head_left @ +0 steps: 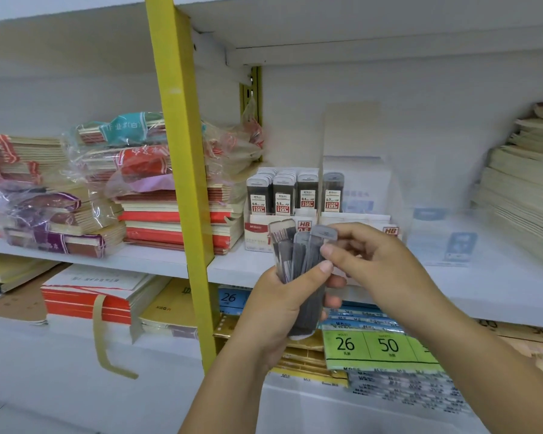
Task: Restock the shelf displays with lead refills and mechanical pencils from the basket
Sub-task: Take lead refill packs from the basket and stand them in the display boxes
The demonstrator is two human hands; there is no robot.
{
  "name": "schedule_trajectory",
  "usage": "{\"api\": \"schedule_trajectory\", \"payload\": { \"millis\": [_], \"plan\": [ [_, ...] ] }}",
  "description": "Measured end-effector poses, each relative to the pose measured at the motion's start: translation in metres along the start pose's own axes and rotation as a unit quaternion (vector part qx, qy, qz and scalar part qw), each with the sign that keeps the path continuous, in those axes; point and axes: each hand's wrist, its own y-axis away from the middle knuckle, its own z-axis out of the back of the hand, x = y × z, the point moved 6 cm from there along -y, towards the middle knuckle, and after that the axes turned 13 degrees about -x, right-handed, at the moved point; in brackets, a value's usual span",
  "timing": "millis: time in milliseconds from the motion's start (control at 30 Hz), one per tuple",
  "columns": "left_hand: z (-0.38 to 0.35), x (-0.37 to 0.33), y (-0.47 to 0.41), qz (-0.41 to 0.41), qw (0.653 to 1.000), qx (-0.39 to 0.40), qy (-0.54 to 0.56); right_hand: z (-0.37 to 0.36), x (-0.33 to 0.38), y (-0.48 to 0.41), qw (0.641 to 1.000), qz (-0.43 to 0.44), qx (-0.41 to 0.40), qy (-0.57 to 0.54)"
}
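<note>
My left hand grips a fanned bundle of grey lead refill cases in front of the middle shelf. My right hand pinches the top of one case at the right of that bundle. Behind them on the shelf stands a white HB display box packed with upright 0.5 lead refill cases. A second white display box to its right holds a single 0.7 refill case. No basket or mechanical pencils are in view.
A yellow upright post stands left of the display. Stacks of wrapped notebooks fill the shelf to the left, and paper stacks rise at the right. Loose-leaf packs with a green 26/50 label lie on the lower shelf.
</note>
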Motion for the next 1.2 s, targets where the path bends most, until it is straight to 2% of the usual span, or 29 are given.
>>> {"api": "schedule_trajectory", "payload": {
  "millis": [100, 300, 500, 867, 1000, 1100, 1200],
  "plan": [
    [-0.003, 0.004, 0.004, 0.011, 1.0, 0.02, -0.004, 0.015, -0.005, -0.003, 1.0, -0.014, -0.015, -0.015],
    [-0.005, 0.017, 0.008, 0.056, 0.998, 0.036, -0.005, 0.031, -0.008, -0.003, 0.991, -0.05, 0.004, -0.122],
    [0.004, 0.021, 0.005, 0.044, 0.997, -0.028, -0.056, 0.03, -0.005, 0.004, 0.997, -0.02, 0.027, -0.065],
    [0.012, 0.013, 0.006, 0.034, 0.996, -0.072, -0.035, 0.034, -0.007, 0.0, 0.997, -0.026, -0.053, -0.058],
    [0.018, 0.007, 0.0, 0.013, 0.995, -0.096, -0.014, 0.054, 0.009, -0.008, 0.99, 0.037, -0.133, -0.038],
    [0.023, 0.0, -0.007, -0.01, 0.992, -0.125, -0.011, 0.076, 0.039, -0.034, 0.971, 0.124, -0.201, -0.03],
    [0.027, -0.004, -0.014, -0.019, 0.991, -0.133, -0.018, 0.076, 0.064, -0.066, 0.955, 0.208, -0.201, 0.058]
  ]
}}
